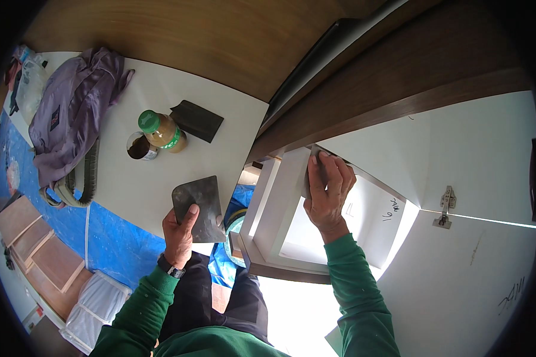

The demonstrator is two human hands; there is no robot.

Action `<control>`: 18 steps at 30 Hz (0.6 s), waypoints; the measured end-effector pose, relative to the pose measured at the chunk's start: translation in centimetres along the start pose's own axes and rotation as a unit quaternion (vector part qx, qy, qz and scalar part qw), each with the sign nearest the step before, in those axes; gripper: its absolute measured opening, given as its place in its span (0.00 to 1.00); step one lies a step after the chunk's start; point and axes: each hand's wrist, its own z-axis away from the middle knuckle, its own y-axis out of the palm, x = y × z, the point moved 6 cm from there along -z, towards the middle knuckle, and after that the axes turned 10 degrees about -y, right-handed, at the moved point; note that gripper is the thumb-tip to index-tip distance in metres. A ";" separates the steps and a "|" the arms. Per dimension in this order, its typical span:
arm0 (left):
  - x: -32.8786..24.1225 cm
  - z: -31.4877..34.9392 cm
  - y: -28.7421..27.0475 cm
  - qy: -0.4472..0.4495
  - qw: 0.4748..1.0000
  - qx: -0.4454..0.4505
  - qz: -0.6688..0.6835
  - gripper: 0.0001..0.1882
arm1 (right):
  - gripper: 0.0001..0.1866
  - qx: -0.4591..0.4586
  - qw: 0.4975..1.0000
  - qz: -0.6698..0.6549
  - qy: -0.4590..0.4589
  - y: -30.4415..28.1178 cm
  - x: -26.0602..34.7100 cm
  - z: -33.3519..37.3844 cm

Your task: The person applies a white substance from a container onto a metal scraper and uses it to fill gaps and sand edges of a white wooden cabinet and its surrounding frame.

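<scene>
My left hand [178, 234] grips a dark grey sheet of sandpaper [203, 199], thumb on top, fingers mostly hidden beneath. The sheet is flat with a rounded corner and paler worn patches, and hangs over the near edge of the white table [131, 187]. On the right, a white drawer [267, 238] with a brown front stands pulled out of a cabinet. My right hand [329, 199] presses a small dark piece, apparently folded sandpaper [314, 172], against the drawer's far left top edge. Its fingers are bent around that piece.
On the table are a green-capped bottle [171, 140], an open can [140, 147], a folded black sheet [198, 121] and a purple bag [77, 113]. A cabinet door [482, 268] with a metal hinge [445, 208] is at right. Blue sheeting [116, 238] covers the floor; wooden panels [56, 262] lie left.
</scene>
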 end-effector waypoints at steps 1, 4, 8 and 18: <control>0.1 0.0 0.0 0.000 1.000 0.000 0.003 0.13 | 0.25 -0.001 1.000 0.003 -0.001 0.1 0.0 0.1; 0.2 0.0 -0.2 0.002 1.000 0.001 0.009 0.13 | 0.25 -0.004 1.000 0.004 0.006 0.3 0.1 0.1; 0.2 0.0 -0.2 0.008 1.000 -0.001 0.003 0.13 | 0.25 0.004 1.000 0.013 0.016 0.4 0.3 0.3; 0.5 -0.1 -0.4 -0.004 1.000 0.011 0.010 0.13 | 0.26 -0.004 1.000 -0.005 0.018 0.5 0.5 0.1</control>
